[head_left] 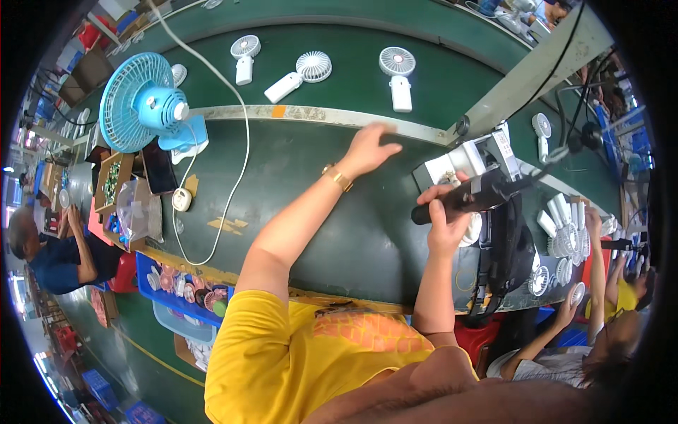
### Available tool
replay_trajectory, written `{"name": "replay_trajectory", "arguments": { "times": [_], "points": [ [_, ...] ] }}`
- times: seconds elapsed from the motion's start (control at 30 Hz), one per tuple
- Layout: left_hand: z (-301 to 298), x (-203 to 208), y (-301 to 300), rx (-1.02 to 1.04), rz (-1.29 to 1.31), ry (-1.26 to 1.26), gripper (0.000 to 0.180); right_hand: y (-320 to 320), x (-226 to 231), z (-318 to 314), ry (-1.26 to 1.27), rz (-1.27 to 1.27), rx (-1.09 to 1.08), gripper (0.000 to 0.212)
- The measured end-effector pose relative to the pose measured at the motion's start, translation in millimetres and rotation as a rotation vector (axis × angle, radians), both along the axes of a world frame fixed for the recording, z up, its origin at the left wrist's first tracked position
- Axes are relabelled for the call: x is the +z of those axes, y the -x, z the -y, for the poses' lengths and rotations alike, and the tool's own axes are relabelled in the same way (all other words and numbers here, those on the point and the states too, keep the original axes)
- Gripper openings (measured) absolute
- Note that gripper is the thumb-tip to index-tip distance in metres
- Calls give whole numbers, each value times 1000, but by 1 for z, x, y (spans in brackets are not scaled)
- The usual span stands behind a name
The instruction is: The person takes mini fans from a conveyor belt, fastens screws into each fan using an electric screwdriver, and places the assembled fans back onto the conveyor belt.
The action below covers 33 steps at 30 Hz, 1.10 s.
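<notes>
My left hand reaches over the far edge of the bench with thumb and fingers apart. It holds nothing, and its fingertips are slightly blurred. My right hand is wrapped round a black electric screwdriver, which lies nearly level and runs to a hanging cable at the right. Behind that hand stands a white device, partly hidden by the screwdriver. Beyond my left hand, on the green belt, lie small white handheld fans: one straight ahead, another tilted, and a third farther left.
A blue desk fan stands at the left, with a pale cable looping over the bench. A grey post slants up at the right. A black bag lies beside several white fans. Co-workers sit on both sides.
</notes>
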State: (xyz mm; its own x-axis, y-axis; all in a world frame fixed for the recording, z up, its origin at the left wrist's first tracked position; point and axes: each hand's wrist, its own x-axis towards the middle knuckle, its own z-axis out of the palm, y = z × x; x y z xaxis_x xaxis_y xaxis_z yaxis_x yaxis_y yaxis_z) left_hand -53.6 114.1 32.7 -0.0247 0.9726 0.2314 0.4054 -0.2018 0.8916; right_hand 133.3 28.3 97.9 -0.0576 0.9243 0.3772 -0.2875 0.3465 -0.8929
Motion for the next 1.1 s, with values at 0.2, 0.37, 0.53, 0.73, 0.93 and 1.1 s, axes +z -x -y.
{"name": "replay_trajectory", "arguments": {
  "times": [0.2,0.37,0.53,0.73,0.93,1.1],
  "points": [
    [50,0,-2,-240,-267,-179,11,-13,-10,9,3,-112,-16,55],
    [51,2,-13,-293,-296,-179,5,-20,-11,5,-15,-85,-50,55],
    [60,2,-22,-274,-431,-240,6,-21,-18,13,53,-157,-6,58],
    [109,10,-56,-197,-18,114,5,-21,-9,17,108,-129,-64,70],
    [135,-11,-72,-188,1001,513,13,-12,-4,15,83,-359,18,69],
    [146,-7,-73,-201,1168,584,15,-8,1,16,85,-437,54,68]
  ]
}}
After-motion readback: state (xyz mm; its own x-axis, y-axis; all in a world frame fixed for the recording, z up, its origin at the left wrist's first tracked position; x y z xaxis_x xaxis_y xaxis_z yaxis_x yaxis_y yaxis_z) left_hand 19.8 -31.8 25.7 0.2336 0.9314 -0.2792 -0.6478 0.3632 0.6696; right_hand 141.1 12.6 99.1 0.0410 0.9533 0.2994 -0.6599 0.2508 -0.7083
